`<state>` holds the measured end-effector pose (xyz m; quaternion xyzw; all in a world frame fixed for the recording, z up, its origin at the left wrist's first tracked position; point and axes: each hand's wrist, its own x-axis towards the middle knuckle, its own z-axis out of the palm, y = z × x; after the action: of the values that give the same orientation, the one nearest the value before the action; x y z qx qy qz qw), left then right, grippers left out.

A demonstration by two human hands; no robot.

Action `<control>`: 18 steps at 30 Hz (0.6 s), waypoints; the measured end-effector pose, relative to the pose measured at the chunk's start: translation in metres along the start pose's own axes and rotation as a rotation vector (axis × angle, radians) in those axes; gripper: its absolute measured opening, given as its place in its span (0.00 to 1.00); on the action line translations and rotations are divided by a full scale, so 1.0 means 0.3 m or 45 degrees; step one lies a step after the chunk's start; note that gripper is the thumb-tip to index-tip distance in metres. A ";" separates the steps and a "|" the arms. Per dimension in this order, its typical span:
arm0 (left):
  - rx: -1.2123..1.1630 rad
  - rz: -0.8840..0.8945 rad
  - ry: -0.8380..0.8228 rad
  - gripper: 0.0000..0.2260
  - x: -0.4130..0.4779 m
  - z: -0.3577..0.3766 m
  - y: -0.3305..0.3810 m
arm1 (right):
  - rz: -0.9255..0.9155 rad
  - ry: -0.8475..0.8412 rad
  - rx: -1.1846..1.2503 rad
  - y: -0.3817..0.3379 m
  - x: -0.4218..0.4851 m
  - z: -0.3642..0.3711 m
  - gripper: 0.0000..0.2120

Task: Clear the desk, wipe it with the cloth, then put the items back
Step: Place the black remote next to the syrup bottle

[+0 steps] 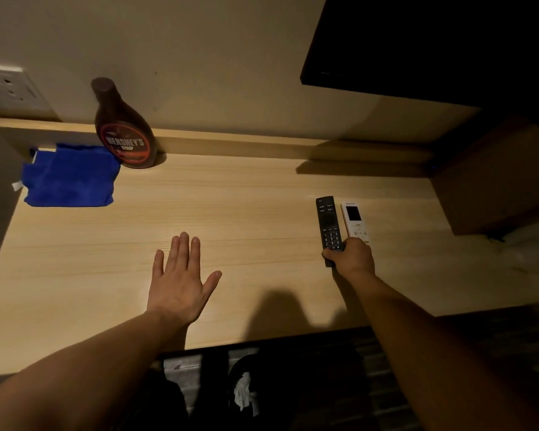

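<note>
While left hand (181, 281) lay flat, fingers spread, right hand (350, 255) gripped black remote (328, 225); touching white remote (354, 220) might get knocked.

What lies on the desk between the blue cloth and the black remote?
Only the open left hand breaks it; otherwise the head view shows bare desk between blue cloth and black remote.

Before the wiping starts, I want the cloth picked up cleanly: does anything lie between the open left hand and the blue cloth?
Nothing visible does. The left hand is flat and open, and only bare desk lies between it and the blue cloth. The syrup bottle stands at the cloth's far right corner, outside that path.
</note>
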<state>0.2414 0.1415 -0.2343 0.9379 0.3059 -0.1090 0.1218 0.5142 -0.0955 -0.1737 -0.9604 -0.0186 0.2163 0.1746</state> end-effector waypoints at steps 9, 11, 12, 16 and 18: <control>-0.012 -0.007 -0.076 0.39 0.000 -0.026 0.002 | 0.046 -0.175 0.399 -0.060 -0.040 -0.001 0.09; -0.015 -0.013 -0.099 0.39 0.001 -0.037 0.004 | 0.057 -0.217 0.536 -0.102 -0.079 0.022 0.09; -0.033 -0.009 -0.109 0.38 0.002 -0.047 0.005 | 0.059 -0.235 0.581 -0.128 -0.102 0.038 0.09; -0.223 0.010 0.001 0.36 -0.011 -0.116 -0.029 | 0.019 -0.320 0.647 -0.261 -0.183 0.127 0.11; -0.235 -0.035 0.084 0.35 -0.030 -0.152 -0.078 | -0.014 -0.374 0.663 -0.337 -0.217 0.185 0.12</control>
<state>0.2264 0.1683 -0.1923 0.9215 0.3314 -0.0509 0.1961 0.4360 0.0101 -0.1593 -0.8417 0.0071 0.3495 0.4115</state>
